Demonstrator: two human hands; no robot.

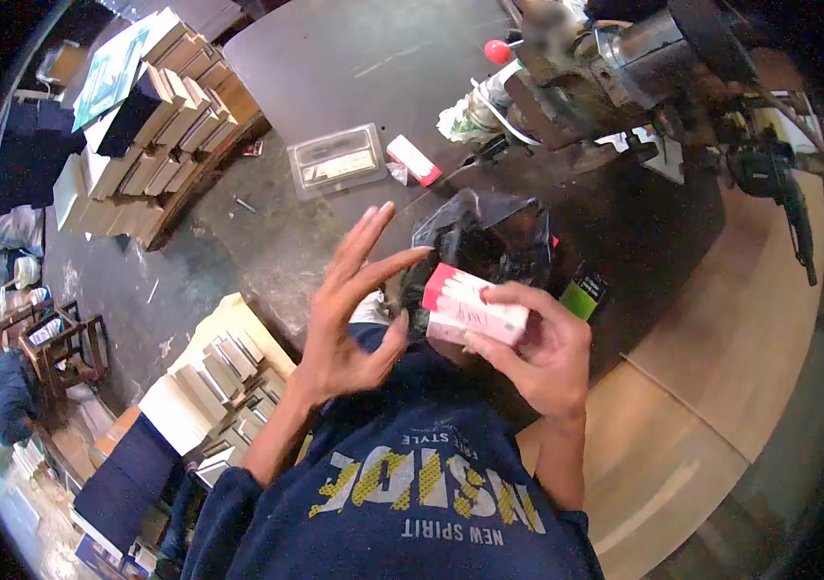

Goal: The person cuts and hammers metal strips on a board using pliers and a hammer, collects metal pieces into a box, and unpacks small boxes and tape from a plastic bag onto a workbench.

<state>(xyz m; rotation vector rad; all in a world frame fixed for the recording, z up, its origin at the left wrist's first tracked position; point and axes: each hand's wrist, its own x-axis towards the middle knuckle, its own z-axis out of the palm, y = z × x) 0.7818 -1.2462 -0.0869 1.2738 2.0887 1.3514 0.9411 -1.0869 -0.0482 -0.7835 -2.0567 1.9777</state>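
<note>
My right hand is closed round a small red-and-white box, held tilted in front of my chest. To its left, my left hand is raised with its fingers spread and nothing in them, the fingertips close to the box's left end. Behind the box lies a black plastic bag, partly hidden by it. Farther back, a second red-and-white box lies beside a clear plastic case with pale contents.
Stacked books stand at the upper left, more books at the lower left. A metal machine is at the upper right. A wooden board curves along the right. Another person bends at the far left.
</note>
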